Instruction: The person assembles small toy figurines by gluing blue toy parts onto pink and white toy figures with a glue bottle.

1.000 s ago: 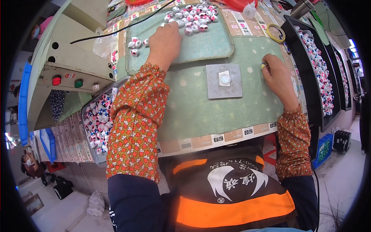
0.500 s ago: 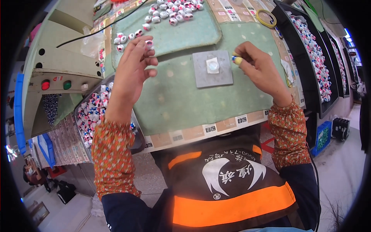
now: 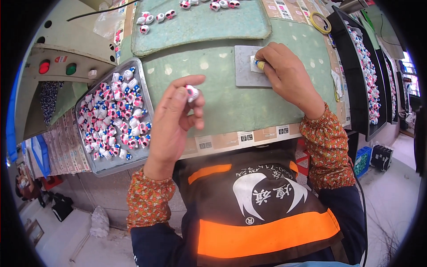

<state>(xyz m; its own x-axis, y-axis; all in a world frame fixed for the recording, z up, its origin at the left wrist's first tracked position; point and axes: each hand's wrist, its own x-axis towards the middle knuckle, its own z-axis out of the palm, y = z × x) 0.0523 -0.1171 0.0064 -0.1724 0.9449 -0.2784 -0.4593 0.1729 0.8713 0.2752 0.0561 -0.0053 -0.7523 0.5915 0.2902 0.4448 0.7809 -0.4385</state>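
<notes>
Between the thumb and fingers of my left hand (image 3: 169, 118) is a small white figurine piece (image 3: 191, 93) with pink and dark markings, held above the green mat. My right hand (image 3: 287, 71) pinches a tiny blue piece (image 3: 256, 63); yellow shows at the thumb tip, perhaps a cover. Those fingertips are over a small white square (image 3: 253, 67) on a flat grey plate (image 3: 244, 73). Whether the blue piece touches the square is unclear, as the fingers hide most of it.
At left, a metal tray (image 3: 106, 167) holds many white, pink and blue figurines. A pale green board (image 3: 209, 31) with loose white-pink pieces lies at the back. Tape roll (image 3: 320, 23) and black bins (image 3: 356, 89) of figurines stand right; a control box (image 3: 66, 40) stands far left.
My left hand has come down and nearer with the figurine piece, away from the board. The right hand has moved left relative to the plate, onto the white square. The view has shifted.
</notes>
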